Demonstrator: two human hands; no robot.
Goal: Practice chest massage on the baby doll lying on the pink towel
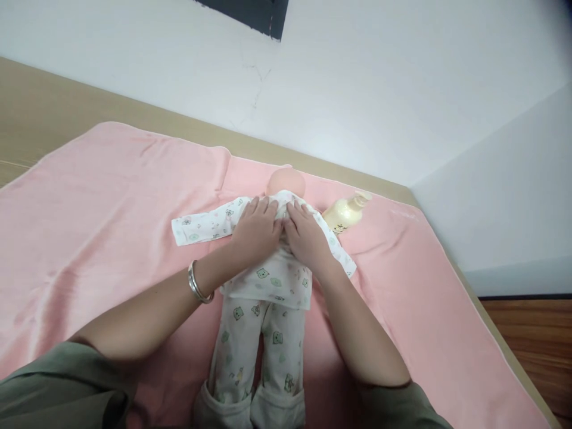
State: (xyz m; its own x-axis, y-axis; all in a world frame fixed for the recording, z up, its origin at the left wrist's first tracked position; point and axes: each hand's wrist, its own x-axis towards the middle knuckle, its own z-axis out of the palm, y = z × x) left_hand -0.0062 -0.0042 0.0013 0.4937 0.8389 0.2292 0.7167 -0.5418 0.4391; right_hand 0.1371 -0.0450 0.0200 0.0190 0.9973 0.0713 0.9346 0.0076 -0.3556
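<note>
A baby doll (286, 180) lies on its back on a pink towel (89, 226), head away from me, dressed in a white printed top (272, 277) and matching trousers (259, 351). My left hand (255, 229) rests on the doll's chest, fingers bent and pressed onto the cloth near the collar. My right hand (306, 233) lies beside it, thumbs meeting at the top's front, fingers curled on the fabric. A silver bangle (196, 285) circles my left wrist. What the fingertips pinch is hidden.
A pale yellow pump bottle (345, 213) lies on the towel just right of the doll's shoulder. The towel covers a wooden table (53, 113) against a white wall. The table's right edge drops to a wooden floor (536, 339).
</note>
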